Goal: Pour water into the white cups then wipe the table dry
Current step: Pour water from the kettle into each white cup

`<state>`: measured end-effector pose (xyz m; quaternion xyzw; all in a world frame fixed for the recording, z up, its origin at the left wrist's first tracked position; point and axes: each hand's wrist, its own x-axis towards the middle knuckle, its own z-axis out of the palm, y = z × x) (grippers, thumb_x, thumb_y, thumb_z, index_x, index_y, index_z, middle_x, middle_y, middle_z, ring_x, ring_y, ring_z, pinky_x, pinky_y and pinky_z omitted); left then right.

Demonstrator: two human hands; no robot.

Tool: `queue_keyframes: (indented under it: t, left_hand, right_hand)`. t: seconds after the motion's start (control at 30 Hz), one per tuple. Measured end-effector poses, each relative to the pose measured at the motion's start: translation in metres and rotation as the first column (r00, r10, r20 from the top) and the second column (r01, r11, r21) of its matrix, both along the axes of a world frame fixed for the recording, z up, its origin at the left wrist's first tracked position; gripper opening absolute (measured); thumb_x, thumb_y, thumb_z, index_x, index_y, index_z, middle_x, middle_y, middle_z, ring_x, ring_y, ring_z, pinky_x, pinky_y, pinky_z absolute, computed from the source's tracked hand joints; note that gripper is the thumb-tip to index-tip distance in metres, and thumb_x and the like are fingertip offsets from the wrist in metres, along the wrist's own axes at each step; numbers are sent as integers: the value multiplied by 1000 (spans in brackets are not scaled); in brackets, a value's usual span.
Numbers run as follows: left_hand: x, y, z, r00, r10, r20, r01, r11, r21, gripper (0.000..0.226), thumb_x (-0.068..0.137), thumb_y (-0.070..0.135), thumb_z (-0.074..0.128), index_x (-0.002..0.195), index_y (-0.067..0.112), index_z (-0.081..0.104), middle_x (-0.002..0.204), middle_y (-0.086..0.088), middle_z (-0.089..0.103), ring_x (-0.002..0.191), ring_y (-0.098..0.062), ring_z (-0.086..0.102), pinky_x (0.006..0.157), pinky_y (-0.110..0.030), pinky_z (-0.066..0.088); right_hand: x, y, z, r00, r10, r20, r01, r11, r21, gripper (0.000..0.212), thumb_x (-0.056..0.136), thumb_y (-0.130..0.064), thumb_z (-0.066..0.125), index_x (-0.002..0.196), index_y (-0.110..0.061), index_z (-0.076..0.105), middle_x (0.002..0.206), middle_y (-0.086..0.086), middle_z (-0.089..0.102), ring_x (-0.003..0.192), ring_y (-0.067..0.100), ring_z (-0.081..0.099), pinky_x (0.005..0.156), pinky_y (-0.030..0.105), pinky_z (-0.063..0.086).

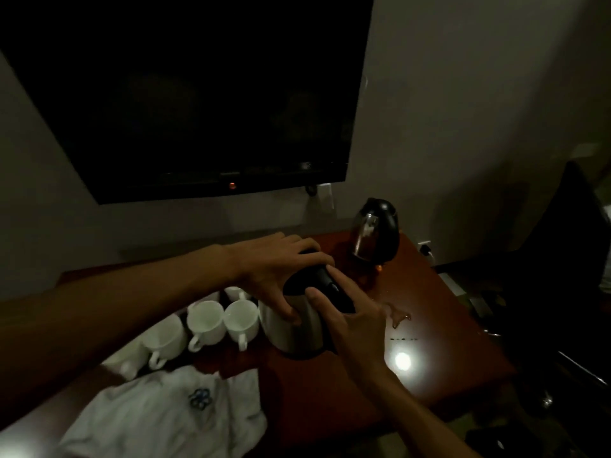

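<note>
A steel kettle with a black lid and handle stands on the reddish-brown table. My left hand lies over the lid, its fingers curled over the top and its thumb pressed on the steel side. My right hand comes in from the right, its straight fingers touching the black handle. Several white cups sit in a group just left of the kettle. A crumpled white cloth lies at the near left edge. A small water puddle glistens to the right of the kettle.
A dark glass carafe stands at the back of the table near the wall. A black TV hangs above. A bright light reflection shows on the tabletop. A dark chair stands beyond the table's right edge.
</note>
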<state>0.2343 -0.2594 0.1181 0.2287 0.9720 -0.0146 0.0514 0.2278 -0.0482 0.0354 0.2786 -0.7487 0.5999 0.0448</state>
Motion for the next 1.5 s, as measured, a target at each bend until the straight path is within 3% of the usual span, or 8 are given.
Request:
queue_keyframes:
  t: [0.23, 0.53, 0.7, 0.8, 1.0, 1.07, 1.3, 1.5]
  left_hand:
    - [112, -67, -1, 996, 81, 31, -80, 997, -17, 105, 63, 78, 63, 149, 39, 17, 148, 4, 32, 125, -20, 40, 97, -30, 34]
    - [202, -149, -19, 973, 216, 85, -219, 975, 28, 107, 64, 84, 57, 151, 40, 12, 146, 1, 35, 124, -20, 41, 102, -44, 45]
    - [207, -191, -34, 978, 177, 111, -185, 981, 58, 113, 66, 82, 57, 153, 39, -1, 152, -5, 28, 134, -26, 36, 107, -50, 40]
    - [207, -213, -41, 990, 104, 97, -112, 990, 83, 115, 71, 78, 63, 156, 35, -2, 156, -6, 24, 141, -27, 30, 113, -52, 35]
    - [203, -252, -47, 988, 6, 155, -19, 996, 83, 124, 70, 78, 68, 157, 36, -10, 165, -7, 9, 151, -26, 12, 120, -50, 21]
    - [198, -261, -52, 986, -21, 163, 12, 999, 52, 125, 71, 80, 66, 156, 38, -15, 166, -7, 6, 152, -26, 9, 122, -48, 17]
    - [187, -283, -67, 988, -123, 95, 115, 990, 87, 123, 70, 81, 66, 155, 41, -14, 164, -7, 8, 150, -27, 13, 120, -47, 18]
    - [184, -307, -73, 976, -195, 99, 180, 973, 142, 112, 70, 90, 51, 154, 47, -11, 163, 1, 11, 149, -27, 18, 118, -53, 24]
  right_hand:
    - [104, -70, 8, 998, 49, 36, -48, 999, -19, 50, 77, -57, 70, 124, -42, 59, 112, -15, 70, 104, 1, 66, 84, 28, 59]
    - [175, -149, 8, 957, 229, 177, -230, 973, -15, 52, 77, -33, 79, 125, -20, 66, 116, -6, 70, 111, 8, 65, 93, 39, 56]
    - [182, -182, -4, 973, 219, 67, -218, 976, -30, 48, 71, -15, 84, 116, -20, 68, 101, -28, 59, 105, -30, 48, 88, 2, 45]
    - [186, -196, -14, 993, 115, -16, -115, 993, -24, 51, 65, -18, 82, 113, -8, 70, 112, -14, 66, 112, -34, 39, 87, -9, 30]
    - [205, -213, -26, 999, -28, 42, 31, 996, -81, 51, 60, -29, 83, 109, -32, 70, 114, -50, 54, 113, -18, 54, 88, 3, 44]
    - [209, -213, -26, 996, -58, 61, 64, 994, -87, 54, 60, -29, 83, 112, -40, 72, 112, -48, 57, 109, -19, 56, 88, 4, 45]
    - [234, -225, -27, 969, -216, 123, 224, 973, -57, 53, 59, -41, 82, 106, -62, 66, 101, -26, 73, 100, 5, 71, 84, 44, 60]
    - [263, -247, -35, 943, -325, 71, 326, 945, 1, 50, 70, -32, 81, 119, -35, 72, 112, -10, 74, 107, 11, 70, 87, 49, 58]
